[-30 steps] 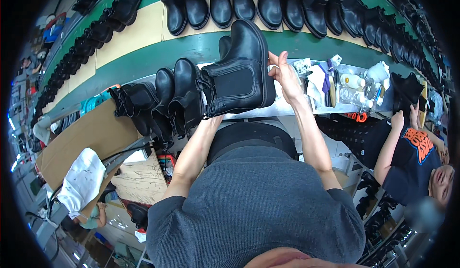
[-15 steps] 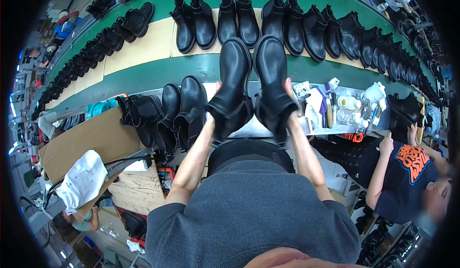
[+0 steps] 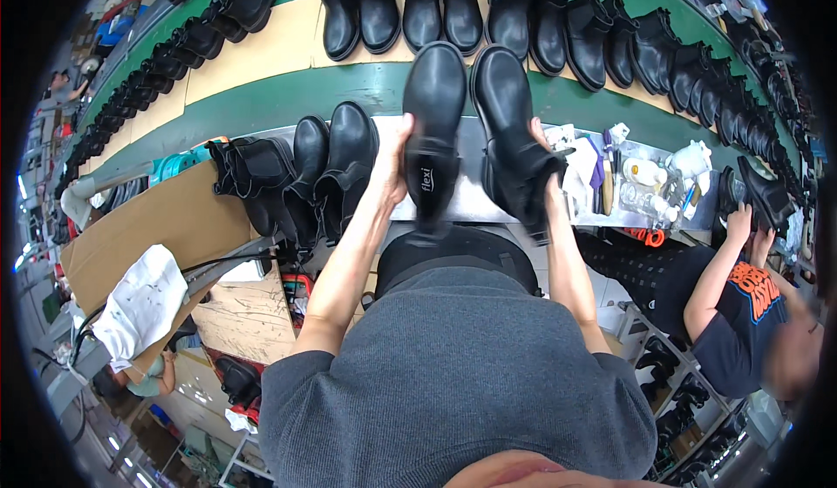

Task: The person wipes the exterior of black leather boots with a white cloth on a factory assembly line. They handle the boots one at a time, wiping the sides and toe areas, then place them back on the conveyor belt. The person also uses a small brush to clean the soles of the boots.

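I hold up a pair of black leather ankle boots side by side in front of me, toes pointing away. My left hand [image 3: 392,163] is closed around the side of the left boot [image 3: 436,91], whose dark inner opening with a light printed mark faces me. Around the outer side of the right boot [image 3: 503,95] my right hand [image 3: 553,193] is closed; that boot's shaft leans to the right. The shafts are slightly blurred. Under the boots is a grey metal work surface [image 3: 471,193]. Most of the fingers are hidden behind the boots.
Several black boots [image 3: 350,148] stand close to my left, beside a cardboard sheet [image 3: 148,235] and white cloth [image 3: 144,300]. Rows of boots [image 3: 375,8] line the green bench [image 3: 288,91]. Bottles [image 3: 643,172] and tools lie right, near a co-worker [image 3: 724,313] handling boots.
The left boot has turned so its opening shows toward me, and the right boot's shaft has swung rightward. Both hands have risen slightly. The co-worker on the right has lifted and tilted a boot.
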